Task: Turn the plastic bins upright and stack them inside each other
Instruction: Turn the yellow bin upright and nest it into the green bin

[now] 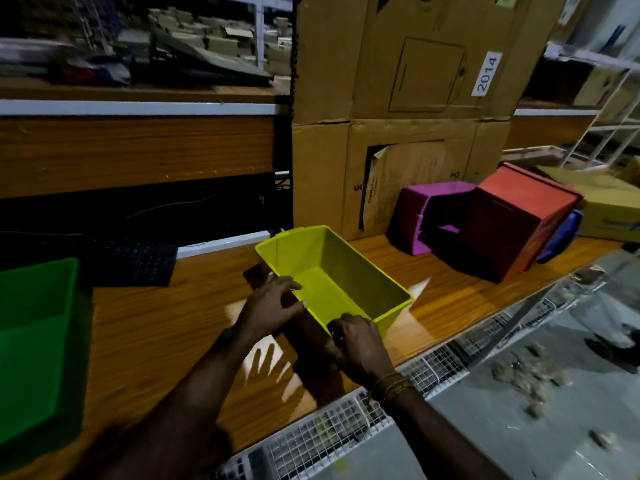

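Note:
A yellow bin (349,268) stands upright and empty in the middle of the wooden table (156,327). My left hand (273,303) grips its near left rim, fingers curled over the edge. My right hand (360,344) grips the near corner of the same rim. A green bin (34,334) stands upright at the far left. At the back right a purple bin (429,216) lies on its side with its opening facing me. A red bin (516,220) lies tipped over beside it. A blue bin (561,233) peeks out behind the red one.
A black keyboard (128,261) lies behind the green bin. Tall cardboard boxes (398,81) stand behind the table, and another carton (609,202) sits at the far right. A white wire grid (346,424) runs along the table's near edge above the littered floor (536,393).

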Tool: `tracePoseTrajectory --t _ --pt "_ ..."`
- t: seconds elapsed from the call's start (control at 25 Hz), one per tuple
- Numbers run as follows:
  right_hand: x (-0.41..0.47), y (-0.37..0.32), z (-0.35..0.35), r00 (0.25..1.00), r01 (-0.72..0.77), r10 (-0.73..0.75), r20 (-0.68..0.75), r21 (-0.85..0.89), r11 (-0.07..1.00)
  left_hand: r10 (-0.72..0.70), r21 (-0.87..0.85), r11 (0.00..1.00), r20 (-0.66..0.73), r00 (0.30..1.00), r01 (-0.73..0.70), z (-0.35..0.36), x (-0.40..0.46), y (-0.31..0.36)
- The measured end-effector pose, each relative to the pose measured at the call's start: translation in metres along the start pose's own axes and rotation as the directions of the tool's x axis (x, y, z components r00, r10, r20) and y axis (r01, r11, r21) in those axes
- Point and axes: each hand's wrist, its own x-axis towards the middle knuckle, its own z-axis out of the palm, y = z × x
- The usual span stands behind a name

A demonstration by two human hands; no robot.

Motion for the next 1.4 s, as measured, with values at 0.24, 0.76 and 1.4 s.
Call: tracePoseTrajectory --t 0.24,0.76,1.4 --pt "-0.015 0.060 -0.006 0.960 -0.193 0.167 -0.224 -0.098 0.976 0.141 0.219 0.971 -0.177 0.974 -0.100 0.021 0.003 0.031" --pt "-0.016 0.075 0.010 0.971 -0.194 0.208 -0.118 0.119 0.974 0.011 0.231 0.971 -0.292 0.956 0.060 0.081 -0.022 0.088" --pt "0.006 0.063 0.007 0.979 -0.191 0.204 0.030 0.497 0.846 -0.227 -0.116 0.974 -0.426 0.876 0.195 0.112 -0.040 0.129"
